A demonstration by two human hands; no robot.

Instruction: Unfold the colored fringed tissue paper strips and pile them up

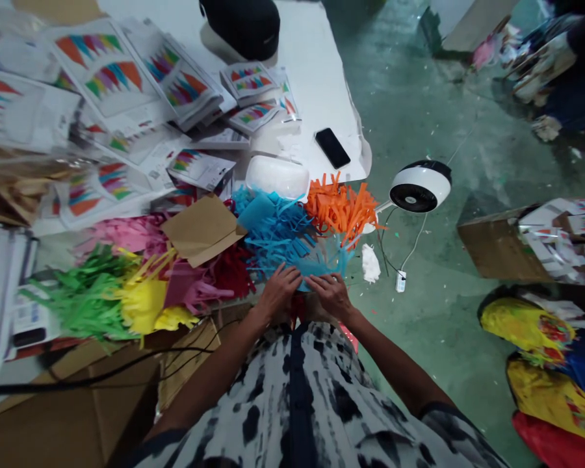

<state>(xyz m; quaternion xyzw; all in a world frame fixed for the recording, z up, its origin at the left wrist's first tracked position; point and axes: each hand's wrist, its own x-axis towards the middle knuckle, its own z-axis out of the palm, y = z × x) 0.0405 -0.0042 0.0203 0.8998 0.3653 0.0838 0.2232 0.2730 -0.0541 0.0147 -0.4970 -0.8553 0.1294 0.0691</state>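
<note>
At twelve o'clock, the left hand (279, 292) and right hand (330, 296) rest on a sheaf of blue fringed paper (277, 237), fingers spread, not clenched or visibly grasping. Its thin strips could tear if tugged hard, or tangle with the orange fringed paper (341, 208) just beside it at one o'clock.

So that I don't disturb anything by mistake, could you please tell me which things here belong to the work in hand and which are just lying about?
In use:
left hand
right hand
blue fringed paper
orange fringed paper

Lying about:
black smartphone
white fan
white plastic tub
</note>
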